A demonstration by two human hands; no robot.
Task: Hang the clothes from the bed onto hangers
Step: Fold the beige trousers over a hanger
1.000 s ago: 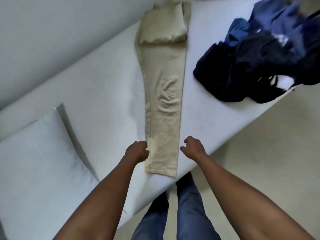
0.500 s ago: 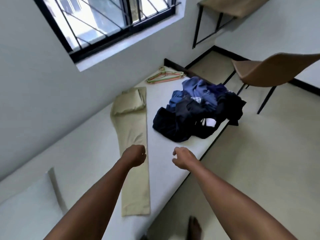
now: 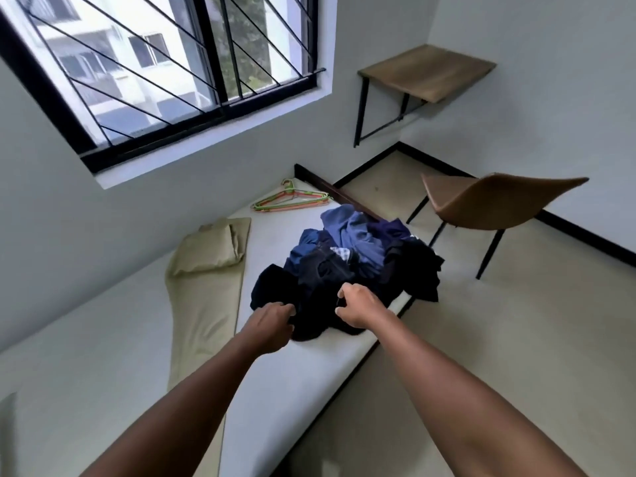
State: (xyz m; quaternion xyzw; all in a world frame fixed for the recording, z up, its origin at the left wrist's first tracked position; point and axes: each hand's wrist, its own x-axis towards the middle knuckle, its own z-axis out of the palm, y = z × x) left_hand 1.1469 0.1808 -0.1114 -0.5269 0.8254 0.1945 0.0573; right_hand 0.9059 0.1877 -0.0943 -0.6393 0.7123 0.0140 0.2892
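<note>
Dark blue-and-black crumpled clothes pile (image 3: pixel 347 266) sits on white-sheeted bed (image 3: pixel 120 339) by its floor-side edge, near end touching both hands. R hand (image 3: pixel 361 309) clenches black fabric. L hand (image 3: pixel 272 323) curls vs pile's edge, can't tell if gripping.

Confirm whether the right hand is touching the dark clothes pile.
Touching. In the head view the right hand curls its fingers into the dark clothes pile.

Light: soft daylight comes in through the window (image 3: pixel 165 74).
Shadows: faint, under the chair (image 3: pixel 495 204).
Edges: straight walls bend.
Sharpness: a bit blurry.
</note>
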